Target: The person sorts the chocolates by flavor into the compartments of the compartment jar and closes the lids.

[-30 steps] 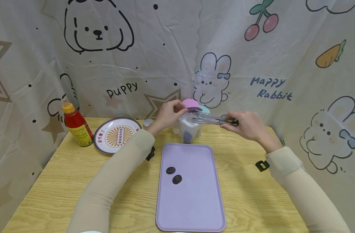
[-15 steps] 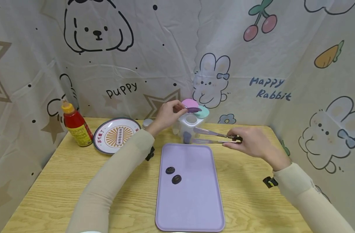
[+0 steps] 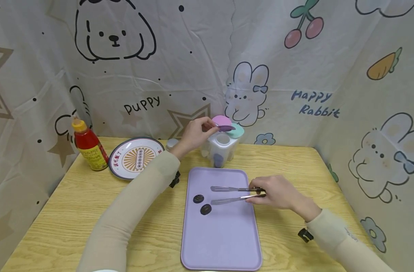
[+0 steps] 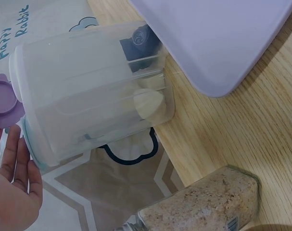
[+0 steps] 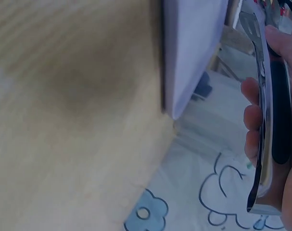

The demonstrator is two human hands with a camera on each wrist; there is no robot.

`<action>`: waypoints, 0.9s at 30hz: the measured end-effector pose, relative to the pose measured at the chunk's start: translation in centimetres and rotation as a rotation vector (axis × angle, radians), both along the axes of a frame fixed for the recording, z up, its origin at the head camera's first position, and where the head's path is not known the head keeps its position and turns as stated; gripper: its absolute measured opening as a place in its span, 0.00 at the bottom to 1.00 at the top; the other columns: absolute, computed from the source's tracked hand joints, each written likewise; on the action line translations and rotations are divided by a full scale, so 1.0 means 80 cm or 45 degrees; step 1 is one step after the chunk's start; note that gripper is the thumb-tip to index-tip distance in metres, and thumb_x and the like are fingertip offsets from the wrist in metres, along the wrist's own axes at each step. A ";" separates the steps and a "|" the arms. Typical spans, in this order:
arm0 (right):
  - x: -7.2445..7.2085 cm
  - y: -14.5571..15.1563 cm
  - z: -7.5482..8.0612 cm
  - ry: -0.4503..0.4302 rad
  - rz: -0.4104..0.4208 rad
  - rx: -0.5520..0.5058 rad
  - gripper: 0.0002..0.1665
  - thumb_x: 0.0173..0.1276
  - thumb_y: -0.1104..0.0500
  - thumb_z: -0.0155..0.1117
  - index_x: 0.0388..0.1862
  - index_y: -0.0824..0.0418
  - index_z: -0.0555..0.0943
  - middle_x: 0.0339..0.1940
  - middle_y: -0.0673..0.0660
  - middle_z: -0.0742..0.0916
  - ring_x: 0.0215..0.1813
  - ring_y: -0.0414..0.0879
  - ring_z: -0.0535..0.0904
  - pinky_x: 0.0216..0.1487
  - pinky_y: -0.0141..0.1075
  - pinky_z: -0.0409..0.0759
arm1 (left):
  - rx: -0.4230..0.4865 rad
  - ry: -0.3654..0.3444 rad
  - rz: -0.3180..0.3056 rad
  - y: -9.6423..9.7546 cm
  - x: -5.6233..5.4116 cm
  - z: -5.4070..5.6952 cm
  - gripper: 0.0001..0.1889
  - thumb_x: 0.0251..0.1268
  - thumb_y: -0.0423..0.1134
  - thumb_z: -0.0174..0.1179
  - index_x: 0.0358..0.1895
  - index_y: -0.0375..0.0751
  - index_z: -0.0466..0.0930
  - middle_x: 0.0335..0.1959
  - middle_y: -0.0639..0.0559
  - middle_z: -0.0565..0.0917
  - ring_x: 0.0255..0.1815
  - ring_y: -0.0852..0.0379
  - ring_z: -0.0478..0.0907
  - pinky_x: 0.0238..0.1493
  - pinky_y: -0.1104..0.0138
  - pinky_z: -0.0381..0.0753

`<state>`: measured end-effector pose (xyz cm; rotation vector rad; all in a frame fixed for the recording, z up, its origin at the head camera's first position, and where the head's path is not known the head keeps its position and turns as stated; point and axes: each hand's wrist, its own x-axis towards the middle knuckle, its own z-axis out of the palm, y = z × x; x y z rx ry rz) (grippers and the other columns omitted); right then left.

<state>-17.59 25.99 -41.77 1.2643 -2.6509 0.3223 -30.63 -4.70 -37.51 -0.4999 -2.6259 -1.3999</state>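
Note:
With fingertips and thumb, my left hand [image 3: 195, 135] pinches the raised purple lid [image 3: 226, 128] of a translucent container [image 3: 224, 148] at the back of the table. In the left wrist view, dark and pale pieces lie at the container's bottom [image 4: 171, 98]. My right hand [image 3: 276, 192] grips metal tongs [image 3: 227, 200], whose tips are spread over a lilac tray [image 3: 224, 241]; nothing is between them. Just left of the tips, two dark brown oval pieces [image 3: 206, 209] lie on the tray. In the right wrist view the tongs' dark handle [image 5: 280, 110] sits along the palm.
Pink [image 3: 222, 120] and mint lids [image 3: 237, 131] also stand up on the container. To the left are a patterned plate [image 3: 120, 166] and a red sauce bottle [image 3: 91, 147]. A jar of tan granules [image 4: 203, 204] stands beside the container. A printed curtain [image 3: 179, 75] hangs behind.
My right hand has brought the tongs from the container's opening down toward me over the tray, and their arms have spread apart. My left hand still holds the purple lid.

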 end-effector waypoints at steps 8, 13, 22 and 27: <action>0.006 -0.012 -0.027 -0.051 0.046 0.016 0.19 0.63 0.37 0.78 0.35 0.49 0.86 0.24 0.36 0.81 0.25 0.23 0.65 0.26 0.19 0.65 | -0.006 0.005 0.002 0.000 -0.001 -0.001 0.10 0.76 0.46 0.66 0.48 0.44 0.84 0.46 0.47 0.89 0.46 0.52 0.81 0.49 0.64 0.80; 0.006 -0.019 -0.035 -0.084 0.036 0.018 0.19 0.63 0.36 0.77 0.35 0.48 0.85 0.24 0.37 0.81 0.25 0.24 0.66 0.26 0.20 0.65 | -0.008 -0.005 0.004 0.000 -0.001 -0.001 0.10 0.76 0.46 0.66 0.48 0.45 0.84 0.47 0.47 0.89 0.47 0.52 0.81 0.51 0.63 0.80; 0.007 -0.030 -0.045 -0.156 0.061 0.004 0.16 0.64 0.38 0.77 0.34 0.47 0.84 0.23 0.36 0.80 0.24 0.24 0.65 0.24 0.20 0.64 | -0.012 0.011 0.004 0.001 -0.001 -0.001 0.10 0.75 0.46 0.66 0.48 0.44 0.84 0.46 0.47 0.90 0.47 0.52 0.82 0.51 0.62 0.81; 0.009 -0.032 -0.044 -0.144 0.079 0.009 0.14 0.66 0.40 0.76 0.33 0.46 0.83 0.23 0.35 0.80 0.23 0.24 0.64 0.24 0.19 0.62 | -0.015 -0.001 0.013 0.001 -0.001 0.000 0.10 0.76 0.46 0.66 0.49 0.45 0.84 0.47 0.47 0.89 0.48 0.52 0.82 0.51 0.62 0.81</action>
